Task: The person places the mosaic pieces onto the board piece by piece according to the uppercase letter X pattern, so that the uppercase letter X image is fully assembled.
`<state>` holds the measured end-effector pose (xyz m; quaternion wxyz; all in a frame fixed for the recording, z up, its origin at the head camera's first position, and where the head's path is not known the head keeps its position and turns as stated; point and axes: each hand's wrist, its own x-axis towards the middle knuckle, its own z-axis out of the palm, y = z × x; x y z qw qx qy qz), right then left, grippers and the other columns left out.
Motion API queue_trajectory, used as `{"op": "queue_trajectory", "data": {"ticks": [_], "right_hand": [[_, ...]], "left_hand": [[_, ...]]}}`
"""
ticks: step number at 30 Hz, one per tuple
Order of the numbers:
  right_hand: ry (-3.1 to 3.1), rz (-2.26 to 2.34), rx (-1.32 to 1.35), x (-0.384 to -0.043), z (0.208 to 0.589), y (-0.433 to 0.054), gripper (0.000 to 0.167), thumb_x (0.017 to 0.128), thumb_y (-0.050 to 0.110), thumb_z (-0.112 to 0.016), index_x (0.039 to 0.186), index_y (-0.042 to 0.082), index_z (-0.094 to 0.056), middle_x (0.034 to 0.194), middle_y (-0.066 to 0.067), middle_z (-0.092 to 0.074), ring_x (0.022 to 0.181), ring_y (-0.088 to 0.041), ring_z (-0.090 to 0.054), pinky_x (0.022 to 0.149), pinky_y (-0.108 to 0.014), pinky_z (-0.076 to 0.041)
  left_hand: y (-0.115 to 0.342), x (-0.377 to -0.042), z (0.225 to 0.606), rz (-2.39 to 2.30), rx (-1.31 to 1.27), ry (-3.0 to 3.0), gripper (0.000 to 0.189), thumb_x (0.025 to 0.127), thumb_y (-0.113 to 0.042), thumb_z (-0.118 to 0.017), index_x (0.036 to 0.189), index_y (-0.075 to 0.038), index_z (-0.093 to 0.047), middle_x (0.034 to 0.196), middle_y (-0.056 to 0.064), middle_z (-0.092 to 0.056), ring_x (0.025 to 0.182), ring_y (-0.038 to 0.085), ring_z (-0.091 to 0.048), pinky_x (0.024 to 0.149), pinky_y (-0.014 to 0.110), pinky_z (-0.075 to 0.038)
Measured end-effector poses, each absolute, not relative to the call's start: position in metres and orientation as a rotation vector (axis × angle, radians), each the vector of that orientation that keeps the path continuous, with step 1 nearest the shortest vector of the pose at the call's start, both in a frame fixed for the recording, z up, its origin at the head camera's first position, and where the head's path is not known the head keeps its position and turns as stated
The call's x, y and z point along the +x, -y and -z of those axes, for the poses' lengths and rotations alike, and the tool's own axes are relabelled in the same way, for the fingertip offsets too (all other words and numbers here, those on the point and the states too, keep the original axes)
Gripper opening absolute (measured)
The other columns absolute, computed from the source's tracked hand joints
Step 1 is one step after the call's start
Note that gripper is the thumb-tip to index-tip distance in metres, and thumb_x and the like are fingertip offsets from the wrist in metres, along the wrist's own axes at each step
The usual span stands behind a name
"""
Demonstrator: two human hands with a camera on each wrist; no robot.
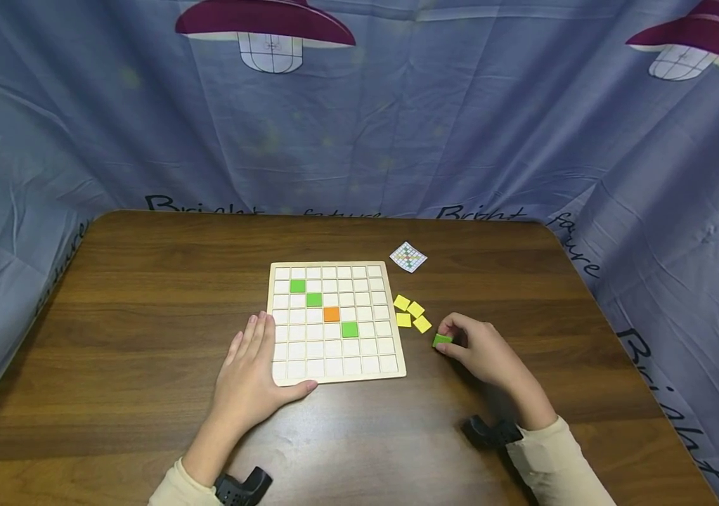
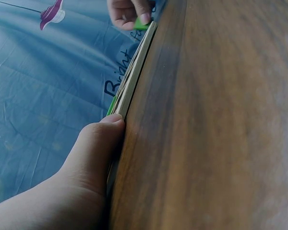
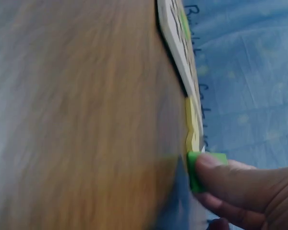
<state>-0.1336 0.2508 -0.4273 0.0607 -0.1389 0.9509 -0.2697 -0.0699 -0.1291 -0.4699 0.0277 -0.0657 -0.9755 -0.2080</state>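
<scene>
A square white-gridded board [image 1: 333, 349] with a pale wooden rim lies on the table. On it, two green tiles [image 1: 298, 286], an orange tile [image 1: 331, 314] and another green tile [image 1: 349, 329] form a diagonal. My left hand [image 1: 247, 383] rests at the board's lower left corner, its fingers straight along the left edge and its thumb [image 2: 93, 148] against the near edge. To the right of the board, my right hand [image 1: 482, 351] pinches a green tile [image 3: 194, 175] between thumb and fingers. Several yellow tiles [image 1: 403, 320] lie between that hand and the board.
A small card [image 1: 408, 257] printed with a coloured grid pattern lies beyond the board's far right corner. The brown wooden table [image 1: 144, 337] reaches back to a blue curtain [image 1: 397, 126] that hangs behind it and at both sides.
</scene>
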Motion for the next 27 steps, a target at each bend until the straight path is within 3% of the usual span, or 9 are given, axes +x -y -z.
{"op": "queue_trajectory", "data": {"ticks": [15,22,27], "right_hand": [[-2.753,1.028,-0.679,-0.138,0.427,-0.167,0.015,0.085,0.02,-0.079,0.094,0.018,-0.068,0.078,0.009,-0.063,0.062,-0.006,-0.05,0.059,-0.021,-0.045],[-2.782,0.982,-0.727,-0.138,0.435,-0.154,0.012,0.086,0.021,-0.078,0.092,0.018,-0.069,0.076,0.01,-0.061,0.065,-0.006,-0.05,0.063,-0.021,-0.046],[-2.817,0.991,-0.756,-0.137,0.438,-0.152,0.012,0.084,0.022,-0.08,0.092,0.018,-0.071,0.084,0.009,-0.063,0.072,-0.008,-0.051,0.066,-0.022,-0.045]], "left_hand": [[0.129,-0.071,0.469,0.648,-0.197,3.009,0.134,0.067,-0.084,-0.065,0.156,0.004,-0.019,0.165,0.019,-0.018,0.155,0.033,-0.015,0.125,0.05,-0.016],[0.128,-0.07,0.471,0.643,-0.21,2.974,0.133,0.066,-0.082,-0.067,0.155,0.005,-0.022,0.163,0.021,-0.022,0.153,0.035,-0.019,0.123,0.051,-0.019],[0.128,-0.07,0.471,0.646,-0.204,2.982,0.133,0.067,-0.083,-0.066,0.155,0.005,-0.021,0.164,0.021,-0.021,0.154,0.035,-0.018,0.123,0.051,-0.019]]}}
